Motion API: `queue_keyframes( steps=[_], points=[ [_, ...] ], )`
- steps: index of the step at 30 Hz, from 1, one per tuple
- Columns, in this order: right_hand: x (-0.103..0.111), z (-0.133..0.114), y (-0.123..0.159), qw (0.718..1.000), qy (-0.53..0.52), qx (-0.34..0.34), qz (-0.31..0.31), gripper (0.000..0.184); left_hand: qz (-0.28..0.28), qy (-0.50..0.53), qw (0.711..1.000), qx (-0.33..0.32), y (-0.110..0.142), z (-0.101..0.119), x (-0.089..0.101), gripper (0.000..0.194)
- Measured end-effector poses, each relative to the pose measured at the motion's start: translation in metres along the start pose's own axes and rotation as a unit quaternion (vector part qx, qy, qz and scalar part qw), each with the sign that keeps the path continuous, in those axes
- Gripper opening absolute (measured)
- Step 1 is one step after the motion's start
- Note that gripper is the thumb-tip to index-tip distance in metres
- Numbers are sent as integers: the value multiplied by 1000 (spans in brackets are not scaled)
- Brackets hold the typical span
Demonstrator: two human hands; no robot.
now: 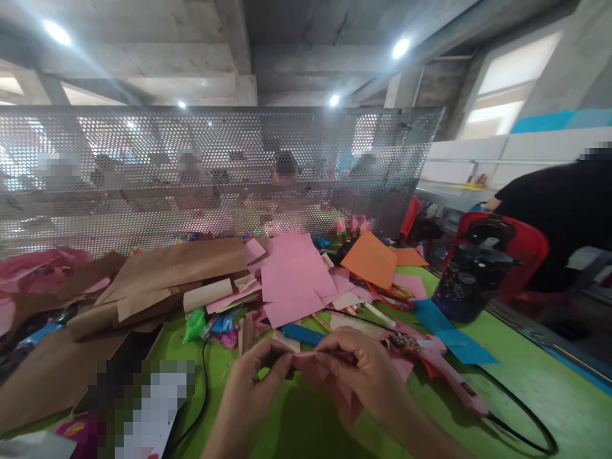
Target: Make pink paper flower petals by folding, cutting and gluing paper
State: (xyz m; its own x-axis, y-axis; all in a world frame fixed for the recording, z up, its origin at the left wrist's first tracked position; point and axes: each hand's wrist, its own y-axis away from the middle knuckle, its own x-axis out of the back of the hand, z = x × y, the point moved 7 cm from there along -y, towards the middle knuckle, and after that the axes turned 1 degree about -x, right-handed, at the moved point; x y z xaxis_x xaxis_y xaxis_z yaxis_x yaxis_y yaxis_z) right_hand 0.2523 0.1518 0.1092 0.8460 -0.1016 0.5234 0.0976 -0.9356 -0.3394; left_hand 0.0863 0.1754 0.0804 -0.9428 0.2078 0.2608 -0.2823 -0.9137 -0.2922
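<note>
Between my two hands is a piece of pink paper (335, 385), folded or bent along its upper edge and hanging down toward the green table. My left hand (261, 373) pinches its left end between thumb and forefinger. Farther right, my right hand (358, 366) grips the same paper with thumb and fingers, hiding part of it. Just beyond the fingertips lies a blue tool or strip (302, 335). A pink hot glue gun (447, 366) rests to the right of my right hand, its black cord curving along the table.
Pink paper sheets (294, 280), orange paper (369, 260), brown kraft paper (182, 268) and blue paper (454, 335) crowd the green table (540, 389). A dark jug (471, 280) stands at right. Behind rises a perforated metal screen (220, 172). A person in black (564, 204) sits at right.
</note>
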Motion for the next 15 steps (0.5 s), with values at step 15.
queue_keyframes(
  steps=[15],
  points=[
    [2, 8, 2, 998, -18, -57, 4, 13, -9, -151, 983, -108, 4, 4, -4, 12]
  ],
)
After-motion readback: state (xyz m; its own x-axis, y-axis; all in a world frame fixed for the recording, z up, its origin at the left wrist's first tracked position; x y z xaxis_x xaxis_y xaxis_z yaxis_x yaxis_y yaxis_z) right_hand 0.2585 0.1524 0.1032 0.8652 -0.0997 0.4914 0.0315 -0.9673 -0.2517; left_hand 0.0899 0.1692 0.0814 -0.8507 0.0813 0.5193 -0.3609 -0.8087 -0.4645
